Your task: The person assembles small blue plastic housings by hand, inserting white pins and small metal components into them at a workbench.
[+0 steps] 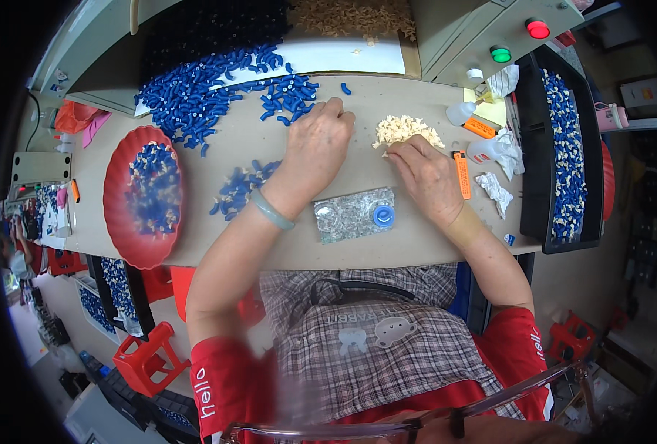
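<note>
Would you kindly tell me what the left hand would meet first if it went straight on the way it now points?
Probably the lone blue piece on the table, just beyond the left hand; the hand's height is unclear, so it might pass over.

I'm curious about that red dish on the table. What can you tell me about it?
The dish is red and shiny, seemingly plastic, with fluted walls and a scalloped rim. It sits face up at the left end of the table, near the front edge, holding a loose mix of blue and cream pieces, partly blurred. Neither the left hand nor the right hand touches it.
</note>
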Demonstrator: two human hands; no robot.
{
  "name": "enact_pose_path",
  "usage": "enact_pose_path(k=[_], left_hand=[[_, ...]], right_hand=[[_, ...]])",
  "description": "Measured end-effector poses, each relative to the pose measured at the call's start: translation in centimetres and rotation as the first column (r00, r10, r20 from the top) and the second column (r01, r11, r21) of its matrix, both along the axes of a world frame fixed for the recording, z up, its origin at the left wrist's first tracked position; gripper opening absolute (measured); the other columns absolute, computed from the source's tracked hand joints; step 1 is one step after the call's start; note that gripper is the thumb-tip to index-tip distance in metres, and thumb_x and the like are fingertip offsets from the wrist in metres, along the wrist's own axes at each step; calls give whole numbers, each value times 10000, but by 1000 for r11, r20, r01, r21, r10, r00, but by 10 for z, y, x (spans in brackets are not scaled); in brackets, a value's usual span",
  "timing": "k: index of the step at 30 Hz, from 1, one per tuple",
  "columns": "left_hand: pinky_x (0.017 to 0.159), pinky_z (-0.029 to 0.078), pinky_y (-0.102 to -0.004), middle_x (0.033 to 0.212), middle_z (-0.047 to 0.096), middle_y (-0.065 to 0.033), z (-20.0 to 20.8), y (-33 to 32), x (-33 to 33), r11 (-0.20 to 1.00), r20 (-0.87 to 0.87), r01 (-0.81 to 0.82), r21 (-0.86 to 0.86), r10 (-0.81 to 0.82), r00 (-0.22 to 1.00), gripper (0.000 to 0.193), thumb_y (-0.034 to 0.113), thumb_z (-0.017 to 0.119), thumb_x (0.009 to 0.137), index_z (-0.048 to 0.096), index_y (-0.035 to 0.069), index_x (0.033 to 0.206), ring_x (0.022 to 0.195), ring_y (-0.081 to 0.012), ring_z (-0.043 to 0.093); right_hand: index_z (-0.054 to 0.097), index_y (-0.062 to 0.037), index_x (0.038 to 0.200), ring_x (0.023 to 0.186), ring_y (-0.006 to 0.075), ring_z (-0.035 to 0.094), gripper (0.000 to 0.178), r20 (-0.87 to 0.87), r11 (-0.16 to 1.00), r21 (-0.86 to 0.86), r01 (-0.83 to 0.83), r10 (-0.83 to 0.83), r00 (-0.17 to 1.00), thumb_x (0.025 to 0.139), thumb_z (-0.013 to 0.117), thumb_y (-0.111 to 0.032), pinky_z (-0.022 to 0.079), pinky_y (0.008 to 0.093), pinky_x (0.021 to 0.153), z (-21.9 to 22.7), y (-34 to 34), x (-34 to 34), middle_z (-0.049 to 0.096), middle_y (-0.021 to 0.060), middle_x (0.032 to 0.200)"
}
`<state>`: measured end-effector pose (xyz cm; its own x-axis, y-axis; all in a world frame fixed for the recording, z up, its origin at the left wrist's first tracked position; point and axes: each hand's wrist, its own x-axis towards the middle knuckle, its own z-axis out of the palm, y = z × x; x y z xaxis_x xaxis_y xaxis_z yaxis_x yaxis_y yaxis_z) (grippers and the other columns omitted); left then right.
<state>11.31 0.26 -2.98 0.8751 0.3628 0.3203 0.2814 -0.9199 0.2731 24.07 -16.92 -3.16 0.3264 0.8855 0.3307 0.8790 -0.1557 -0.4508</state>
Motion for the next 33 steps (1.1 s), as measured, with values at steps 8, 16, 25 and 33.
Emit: enact_pose_path(k=[8, 16, 25, 33], left_hand=[[731, 551, -388, 909, 596, -109, -2, 3, 1, 999, 1, 39, 9, -39, 999, 129, 34, 700, 793, 620, 19, 893, 870, -289, 647], [730, 540, -367, 913, 658, -137, 14, -6, -24, 959, 93, 30, -280, -4, 996, 108, -2, 669, 846, 635, -10, 949, 845, -294, 663], [687, 512, -325, 897, 680, -134, 38, -39, -71, 671, 163, 49, -739, 108, 981, 159, 9, 658, 882, 704, 0, 1034, 757, -257, 663], [697, 513, -270, 919, 692, -90, 36, -62, -95, 569, 154, 93, -817, 60, 986, 132, 10, 676, 894, 712, -5, 1020, 777, -161, 652]], right_hand=[[684, -83, 921, 699, 235, 669, 116, 35, 992, -7, -126, 126, 991, 813, 656, -52, 550, 369, 581, -3, 9, 6, 591, 45, 856], [665, -72, 899, 728, 245, 669, 68, -2, 987, -17, -161, 161, 987, 832, 667, -61, 547, 372, 609, 6, 4, 2, 600, 59, 883], [710, -35, 1000, 672, 43, 565, 82, -855, 977, -164, -135, -73, 513, 945, 656, -63, 482, 211, 600, 26, -32, 6, 648, -23, 809], [694, -18, 1030, 643, 18, 546, 100, -928, 921, -276, -277, -180, 327, 952, 654, -66, 464, 183, 571, 35, -45, -6, 627, -29, 748]])
